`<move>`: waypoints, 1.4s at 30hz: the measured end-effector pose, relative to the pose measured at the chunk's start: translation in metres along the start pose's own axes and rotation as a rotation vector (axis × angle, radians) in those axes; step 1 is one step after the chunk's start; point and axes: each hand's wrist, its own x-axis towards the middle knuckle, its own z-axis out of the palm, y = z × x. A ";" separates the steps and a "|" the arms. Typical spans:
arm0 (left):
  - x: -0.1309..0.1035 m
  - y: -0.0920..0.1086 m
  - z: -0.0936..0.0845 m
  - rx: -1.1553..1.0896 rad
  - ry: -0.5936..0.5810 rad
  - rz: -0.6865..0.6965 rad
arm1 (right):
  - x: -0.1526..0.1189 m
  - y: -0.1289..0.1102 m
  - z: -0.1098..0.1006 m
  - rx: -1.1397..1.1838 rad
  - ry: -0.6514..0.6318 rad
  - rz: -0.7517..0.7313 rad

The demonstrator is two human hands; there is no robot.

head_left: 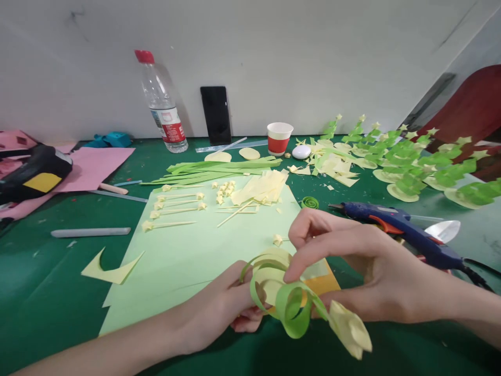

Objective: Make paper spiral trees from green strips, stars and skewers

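Note:
Near the front edge, both hands hold a paper piece of curled green strips [294,313] with a pale yellow paper flower [349,330] at its lower right. My left hand [238,303] has its fingers closed on the piece's left side, by a pale round disc [270,284]. From the right, my right hand [344,261] grips the curled strip between thumb and fingers; part of the grip is hidden. Light green sheets [188,256] lie beneath, bearing sticks with small stars [172,211], loose stars [225,190] and pale paper strips [262,187].
Right of the sheets lies a blue glue gun [403,230], with finished green paper plants [418,172] behind. A bottle [162,109], phone [216,115] and red-and-white cup [279,138] line the back. A black tool [39,172] rests on pink paper [94,166] at left.

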 end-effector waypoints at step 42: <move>-0.001 0.011 -0.014 1.310 0.361 1.081 | 0.012 0.017 -0.001 0.728 0.186 0.611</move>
